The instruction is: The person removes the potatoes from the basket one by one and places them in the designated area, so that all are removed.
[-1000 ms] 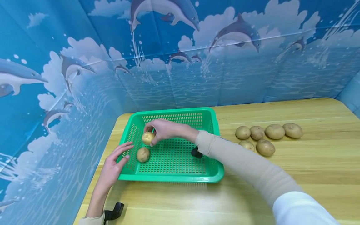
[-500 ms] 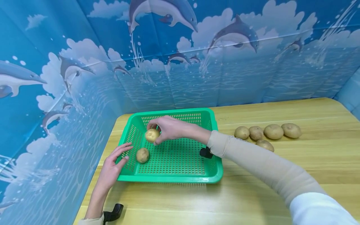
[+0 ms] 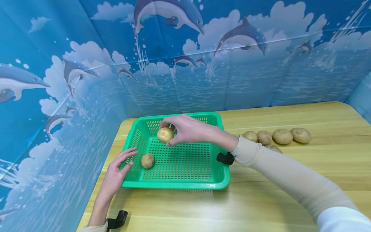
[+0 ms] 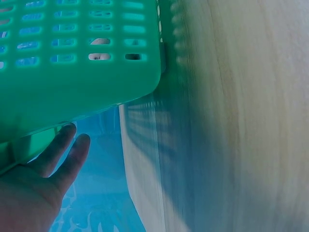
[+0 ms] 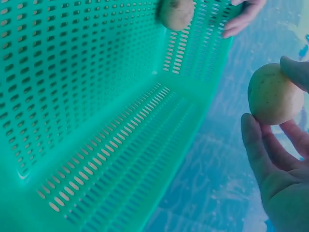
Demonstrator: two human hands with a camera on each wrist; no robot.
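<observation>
A green plastic basket (image 3: 176,185) with slotted walls stands on the table. In the head view my right hand (image 3: 186,129) holds a potato (image 3: 165,135) above the basket. The right wrist view shows that potato (image 5: 270,96) pinched between thumb and fingertips, clear of the basket wall. Another potato (image 3: 147,160) lies on the basket floor, near its left side. My left hand (image 3: 114,174) rests over the basket's left rim with its fingers fairly straight. Seen from the left wrist, two fingers of the left hand (image 4: 34,188) extend along the rim.
Several potatoes (image 3: 282,136) lie grouped on the wooden table (image 3: 327,161) to the right, partly behind my right sleeve. A blue dolphin-print curtain (image 3: 185,83) hangs along the back and left of the table. Black wrist mounts (image 3: 117,219) project from both wrists.
My right hand has lifted the potato and moved it rightward and up from the basket's left part. My left hand and the other potato in the basket have stayed put.
</observation>
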